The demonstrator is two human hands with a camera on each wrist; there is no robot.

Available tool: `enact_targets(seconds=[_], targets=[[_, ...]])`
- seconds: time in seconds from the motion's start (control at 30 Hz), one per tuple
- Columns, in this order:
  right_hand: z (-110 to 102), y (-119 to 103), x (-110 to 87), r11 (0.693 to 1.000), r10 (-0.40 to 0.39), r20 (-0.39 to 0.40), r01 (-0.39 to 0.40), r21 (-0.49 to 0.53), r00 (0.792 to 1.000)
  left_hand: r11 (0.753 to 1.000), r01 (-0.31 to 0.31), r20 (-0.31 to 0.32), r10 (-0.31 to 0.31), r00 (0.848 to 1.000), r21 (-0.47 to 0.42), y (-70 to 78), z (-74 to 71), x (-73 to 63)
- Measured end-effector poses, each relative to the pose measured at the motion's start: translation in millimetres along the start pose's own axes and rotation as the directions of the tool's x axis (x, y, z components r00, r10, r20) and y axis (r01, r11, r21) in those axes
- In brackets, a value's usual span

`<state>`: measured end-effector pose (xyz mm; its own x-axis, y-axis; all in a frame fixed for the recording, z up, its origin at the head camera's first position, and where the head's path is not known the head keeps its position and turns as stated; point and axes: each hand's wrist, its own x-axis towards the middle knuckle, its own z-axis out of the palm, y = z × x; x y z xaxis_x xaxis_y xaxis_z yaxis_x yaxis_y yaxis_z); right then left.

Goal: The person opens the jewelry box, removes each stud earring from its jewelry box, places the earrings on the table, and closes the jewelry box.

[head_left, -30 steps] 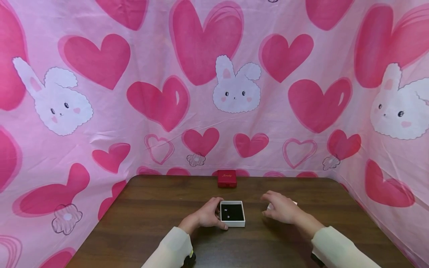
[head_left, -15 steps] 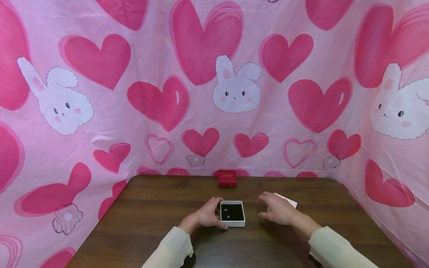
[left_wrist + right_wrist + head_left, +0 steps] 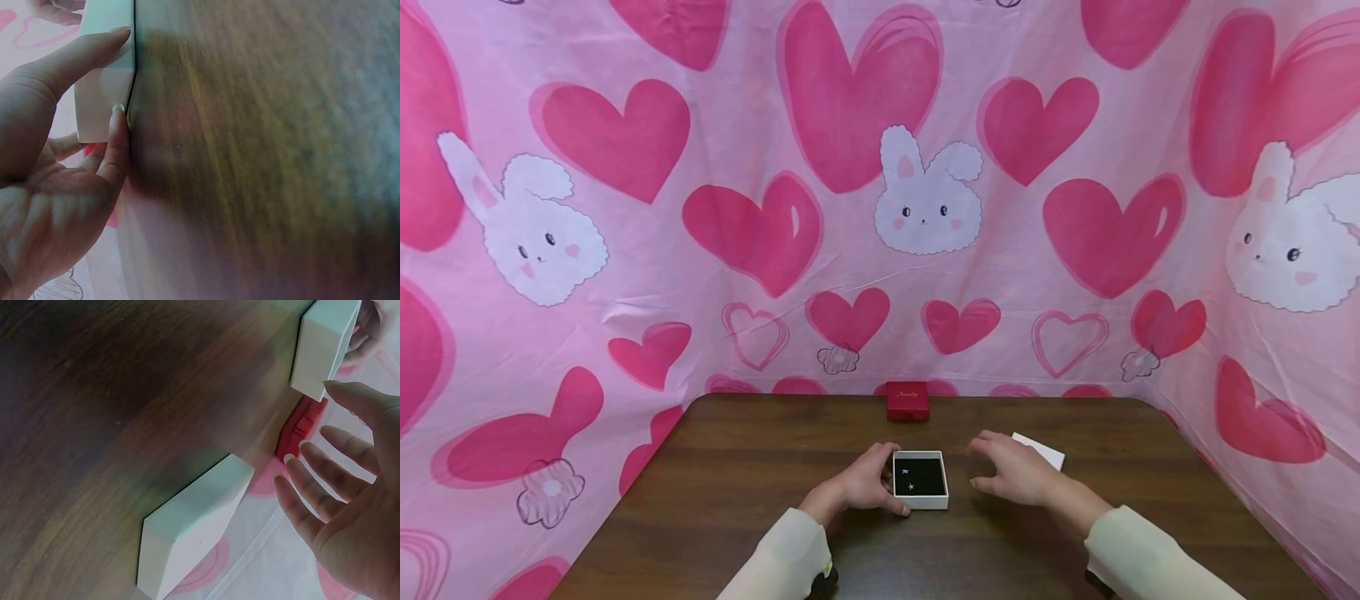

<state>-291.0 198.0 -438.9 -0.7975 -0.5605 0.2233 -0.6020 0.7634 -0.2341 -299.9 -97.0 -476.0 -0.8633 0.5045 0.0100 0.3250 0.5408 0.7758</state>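
A white jewelry box (image 3: 929,503) sits uncovered at mid table, its inside lined with a black pad (image 3: 928,477). Two small silvery star-shaped earrings (image 3: 911,487) show on the pad's left part. My left hand (image 3: 859,483) holds the box at its left side, thumb on the near wall and fingers curved about the far left corner. To the right, my right hand (image 3: 1017,473) hovers with spread, loosely bent fingers and nothing in them. Behind it lies the white box lid (image 3: 194,503), which the hand partly hides in the head view.
Near the far edge of the brown wooden table (image 3: 737,467) stands a red box (image 3: 907,402) with gold lettering. Pink cloth (image 3: 925,275) with hearts and rabbits hangs around the back and sides.
My right hand has moved left, off the lid and closer to the jewelry box, so more of the lid shows. The left hand and the box have stayed put.
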Motion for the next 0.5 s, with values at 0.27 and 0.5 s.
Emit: enact_targets(seconds=[0.27,0.5], targets=[[0.1,-5.7,3.9,1.0,0.011,0.015,-0.011,0.021,1.0,1.0,0.0,0.0,0.0,1.0,-0.006,-0.1,-0.5,0.4],[1.2,-10.2,6.1,1.0,-0.006,0.021,0.005,0.031,1.0,1.0,0.0,0.0,0.0,1.0,0.003,-1.2,0.2,0.4]])
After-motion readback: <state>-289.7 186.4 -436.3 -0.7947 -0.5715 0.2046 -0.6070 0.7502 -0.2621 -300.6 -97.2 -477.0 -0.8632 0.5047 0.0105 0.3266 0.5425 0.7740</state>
